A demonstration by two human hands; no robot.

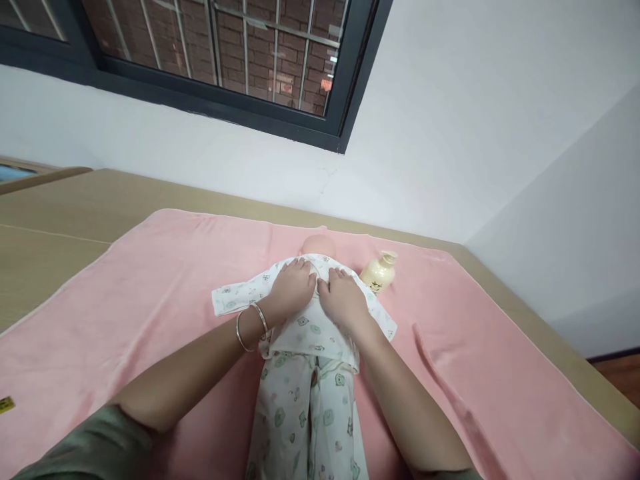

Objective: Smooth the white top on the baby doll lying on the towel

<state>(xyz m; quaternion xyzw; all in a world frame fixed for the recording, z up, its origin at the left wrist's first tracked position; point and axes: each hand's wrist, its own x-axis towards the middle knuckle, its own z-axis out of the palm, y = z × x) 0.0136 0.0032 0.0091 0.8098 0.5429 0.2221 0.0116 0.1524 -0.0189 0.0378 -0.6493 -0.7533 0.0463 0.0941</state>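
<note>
A baby doll [319,245] lies on its back, its bald head pointing away from me. It is dressed in a white patterned top [315,333] and matching trousers [327,413]. Both hands rest on the chest of the top, close together below the neck. The fingers of my left hand [295,287] lie flat on the cloth, and a bangle [253,327] hangs at that wrist. Beside it, my right hand [343,297] also lies on the cloth with fingers slightly bent and thumb apart. The doll's hands do not show; the sleeves spread to both sides.
A pink mat [165,287] covers much of the wooden surface [65,200]. Right of the doll's shoulder is a cream bottle [380,272]. The mat has a raised fold [435,367] on the right. Behind stand a white wall [440,133] and a dark-framed window [340,127].
</note>
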